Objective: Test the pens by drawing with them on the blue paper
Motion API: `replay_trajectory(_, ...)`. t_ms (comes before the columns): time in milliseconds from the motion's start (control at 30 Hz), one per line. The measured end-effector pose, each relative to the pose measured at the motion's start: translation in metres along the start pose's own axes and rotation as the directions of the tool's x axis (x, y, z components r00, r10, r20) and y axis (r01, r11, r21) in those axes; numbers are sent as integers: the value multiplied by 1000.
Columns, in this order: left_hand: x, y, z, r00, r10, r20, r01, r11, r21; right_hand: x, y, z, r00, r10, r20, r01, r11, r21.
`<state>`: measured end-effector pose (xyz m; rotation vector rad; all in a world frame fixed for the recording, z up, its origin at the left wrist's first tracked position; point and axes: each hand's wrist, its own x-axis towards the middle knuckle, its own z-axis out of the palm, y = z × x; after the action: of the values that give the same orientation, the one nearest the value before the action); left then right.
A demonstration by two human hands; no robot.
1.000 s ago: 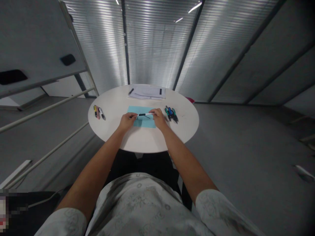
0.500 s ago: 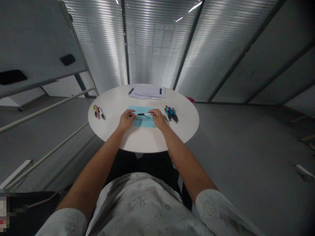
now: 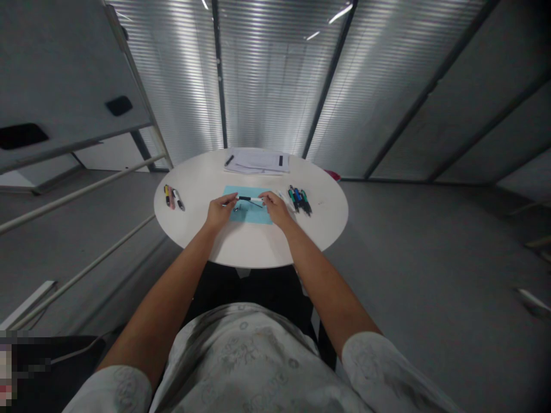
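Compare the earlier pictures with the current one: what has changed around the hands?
The black-and-white pen has shifted slightly left, with the left hand's fingertips drawn back a little that way. No clear new grasp or release shows. The right hand, blue sheet, papers and side groups of pens look unchanged.

I see the black-and-white pen (image 3: pixel 250 198) held roughly level by its ends, above the blue sheet (image 3: pixel 251 216); a thin dark rod (image 3: pixel 256 204) slants beneath it, beside a small, indistinct piece (image 3: pixel 236 209).
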<state>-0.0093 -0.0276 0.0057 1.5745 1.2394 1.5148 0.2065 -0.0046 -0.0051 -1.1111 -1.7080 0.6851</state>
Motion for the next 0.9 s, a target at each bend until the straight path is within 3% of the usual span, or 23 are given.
replay_trajectory(100,0,1,0,1000,-13,-13,13,1000,-25,-2,-3,1,999,3,39,-4,999,35)
replay_trajectory(267,-1,-1,1,1000,-30,-8,29,998,-50,-2,-11,1,990,-112,87,117,991,-61)
replay_trajectory(667,3,-10,0,997,-32,-71,32,999,-3,-9,-26,1,974,-155,166,175,978,-115)
replay_trajectory(800,5,-15,0,996,-34,-88,34,999,4,-5,-24,5,982,-184,48,187,980,-68)
replay_trajectory(900,7,-19,0,997,-38,-75,37,999,-14,0,-18,7,989,-118,-88,120,992,24)
